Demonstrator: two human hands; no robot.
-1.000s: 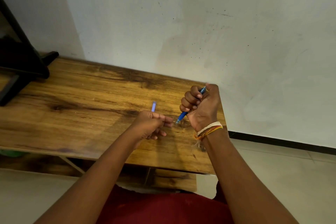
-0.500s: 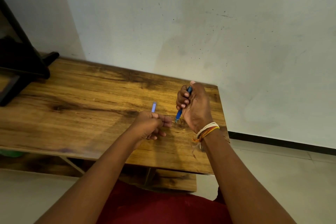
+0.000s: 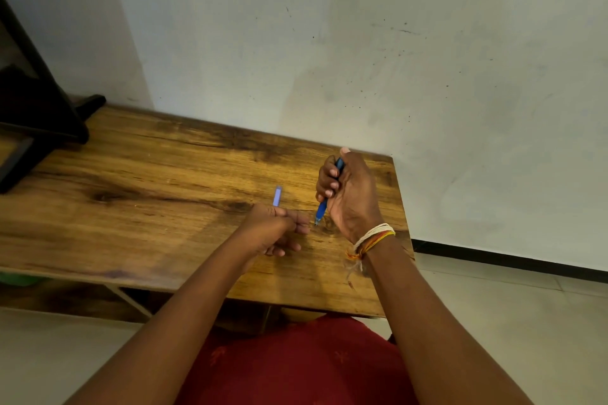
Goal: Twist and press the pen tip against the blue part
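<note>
Wooden surface, head view: a long brown plank table (image 3: 138,194) with dark grain stands against a pale, scuffed plaster wall (image 3: 394,43); both hands work over its right end.
Right hand (image 3: 348,194): fist wrapped round a slim blue plastic pen body (image 3: 321,207), thumb capping the top end, the tip pointing down and just clear of, or barely on, the wood; I cannot tell which.
Left hand (image 3: 273,227): fingers curled, thumb and forefinger pinching a small pale-blue plastic pen cap (image 3: 277,197) that sticks up out of the grip; the forefinger tip lies near the pen's tip.
Wrist: a bundle of white, orange and red threads (image 3: 371,238) is tied round the right wrist.
Step in hand, as I judge it: pen and cap are apart, one in each hand, so the uncapped pen is either being readied or about to be closed.
Next move calls for: bringing cap mouth and pen tip into line, which means turning one of them, since both now sit at different angles.
Edges: a dark black stand (image 3: 36,115) rests on the table's far left; red cloth (image 3: 296,365) covers the lap.
</note>
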